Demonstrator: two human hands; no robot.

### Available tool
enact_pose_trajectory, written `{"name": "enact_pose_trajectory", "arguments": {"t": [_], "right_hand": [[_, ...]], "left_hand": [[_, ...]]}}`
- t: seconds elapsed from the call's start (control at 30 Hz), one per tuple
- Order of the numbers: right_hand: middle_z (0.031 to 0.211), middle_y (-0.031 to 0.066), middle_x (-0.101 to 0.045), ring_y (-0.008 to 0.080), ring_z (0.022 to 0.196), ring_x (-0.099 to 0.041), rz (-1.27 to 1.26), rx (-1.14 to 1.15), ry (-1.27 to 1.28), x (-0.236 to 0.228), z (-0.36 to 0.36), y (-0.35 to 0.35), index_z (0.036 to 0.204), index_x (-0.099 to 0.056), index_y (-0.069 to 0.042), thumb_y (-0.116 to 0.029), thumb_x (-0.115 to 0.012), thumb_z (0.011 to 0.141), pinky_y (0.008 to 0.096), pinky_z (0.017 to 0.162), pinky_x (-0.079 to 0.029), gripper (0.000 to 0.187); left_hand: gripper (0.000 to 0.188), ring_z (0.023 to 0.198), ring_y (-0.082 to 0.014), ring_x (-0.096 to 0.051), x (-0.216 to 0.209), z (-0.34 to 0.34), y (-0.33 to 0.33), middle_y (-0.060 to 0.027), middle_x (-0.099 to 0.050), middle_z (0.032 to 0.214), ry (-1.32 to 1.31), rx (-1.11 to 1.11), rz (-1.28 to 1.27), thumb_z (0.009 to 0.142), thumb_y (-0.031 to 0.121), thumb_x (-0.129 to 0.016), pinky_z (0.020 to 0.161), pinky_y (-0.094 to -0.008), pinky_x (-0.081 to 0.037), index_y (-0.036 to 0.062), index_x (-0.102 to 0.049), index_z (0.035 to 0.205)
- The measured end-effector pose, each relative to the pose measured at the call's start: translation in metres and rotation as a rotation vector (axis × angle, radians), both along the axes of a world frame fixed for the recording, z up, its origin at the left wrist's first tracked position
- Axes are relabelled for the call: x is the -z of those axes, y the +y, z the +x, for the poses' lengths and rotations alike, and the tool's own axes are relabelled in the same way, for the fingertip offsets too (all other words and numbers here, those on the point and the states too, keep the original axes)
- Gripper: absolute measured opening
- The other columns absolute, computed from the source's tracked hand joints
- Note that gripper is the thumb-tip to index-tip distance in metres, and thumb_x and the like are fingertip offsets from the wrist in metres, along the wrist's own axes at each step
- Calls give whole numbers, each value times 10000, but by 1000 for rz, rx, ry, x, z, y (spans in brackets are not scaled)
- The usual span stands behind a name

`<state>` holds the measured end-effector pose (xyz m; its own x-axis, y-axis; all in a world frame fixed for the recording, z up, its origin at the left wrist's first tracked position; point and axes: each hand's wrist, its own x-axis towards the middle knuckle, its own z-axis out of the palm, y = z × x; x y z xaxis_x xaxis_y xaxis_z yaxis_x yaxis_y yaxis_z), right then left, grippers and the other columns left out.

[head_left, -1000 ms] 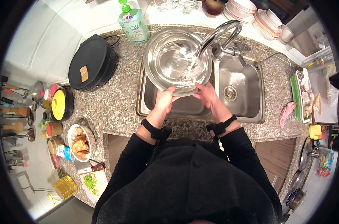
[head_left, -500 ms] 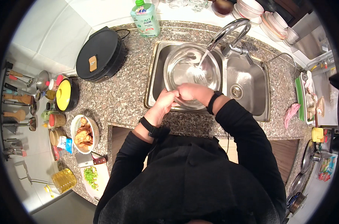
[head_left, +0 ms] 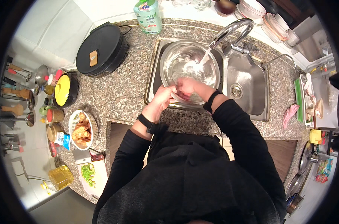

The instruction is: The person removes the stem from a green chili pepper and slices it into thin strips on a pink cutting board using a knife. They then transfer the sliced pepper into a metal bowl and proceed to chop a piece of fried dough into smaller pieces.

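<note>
A round, shiny metal basin (head_left: 168,64) sits in the left bowl of the steel sink (head_left: 152,87). Water (head_left: 205,56) runs into it from the curved chrome faucet (head_left: 234,25). At the near left of the basin, my left hand (head_left: 162,98) is closed on the rim. Inside the near part of the basin is my right hand (head_left: 189,86), its fingers down against the inner wall and smeared by motion. Whether those fingers hold anything is not visible.
A black electric pan (head_left: 102,48) and a green detergent bottle (head_left: 148,16) stand behind on the left. Nearer lie a white basket (head_left: 93,125) of brown food pieces, a cleaver (head_left: 88,156) and a board (head_left: 100,175) with chopped greens. A pink cloth (head_left: 290,115) lies right of the sink.
My right hand has shifted from near the rim farther into the basin. The basin has moved slightly left and away. My left hand stays at the rim.
</note>
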<state>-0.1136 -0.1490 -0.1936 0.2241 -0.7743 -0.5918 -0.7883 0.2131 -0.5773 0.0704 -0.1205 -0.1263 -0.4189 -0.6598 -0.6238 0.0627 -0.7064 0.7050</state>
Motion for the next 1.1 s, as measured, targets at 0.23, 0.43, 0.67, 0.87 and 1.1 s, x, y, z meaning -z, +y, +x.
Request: {"name": "enact_pose_trajectory", "arguments": {"t": [0.23,0.43,0.67,0.87,1.1], "right_hand": [[933,92,-727,284,956,-689,-748,109,463,-91,-71,-4,918,-749,-152,-418,-612,926,474,816,-535,299],[669,88,-622,201,583,-653,-145,691,-100,-77,-137,60,905,-608,7,-288,-685,908,337,447,-500,305],[622,58,-564,196,503,-632,227,1117,-758,-45,-96,126,921,-558,-4,-147,-632,933,299,408,-510,162],[745,117,-625,244,578,-676,145,1160,-953,-43,-68,74,997,-539,-5,-124,-593,948,342,513,-567,139],[960,170,-656,214,604,-681,-93,1252,-905,-40,-75,130,1321,-340,-4,-104,-510,991,331,510,-614,385]], "left_hand": [[309,956,-257,-711,17,17,-5,-129,-712,1057,84,-9,167,843,116,-567,880,-443,-601,12,-608,1131],[266,990,-294,-694,15,4,-24,-151,-710,1068,125,60,136,847,133,-565,919,-473,-574,21,-603,1085],[690,1030,-349,-711,-5,30,-25,-223,-681,1153,-107,318,60,916,504,-551,882,-481,-579,37,-440,1412],[606,953,-316,-724,-20,26,-61,-249,-673,1144,-229,125,-53,1004,440,-475,781,-440,-628,-25,-438,1391],[467,954,-269,-721,1,-19,-30,-192,-656,1182,-162,50,-163,947,109,-571,712,-370,-657,-35,-428,1368]]}}
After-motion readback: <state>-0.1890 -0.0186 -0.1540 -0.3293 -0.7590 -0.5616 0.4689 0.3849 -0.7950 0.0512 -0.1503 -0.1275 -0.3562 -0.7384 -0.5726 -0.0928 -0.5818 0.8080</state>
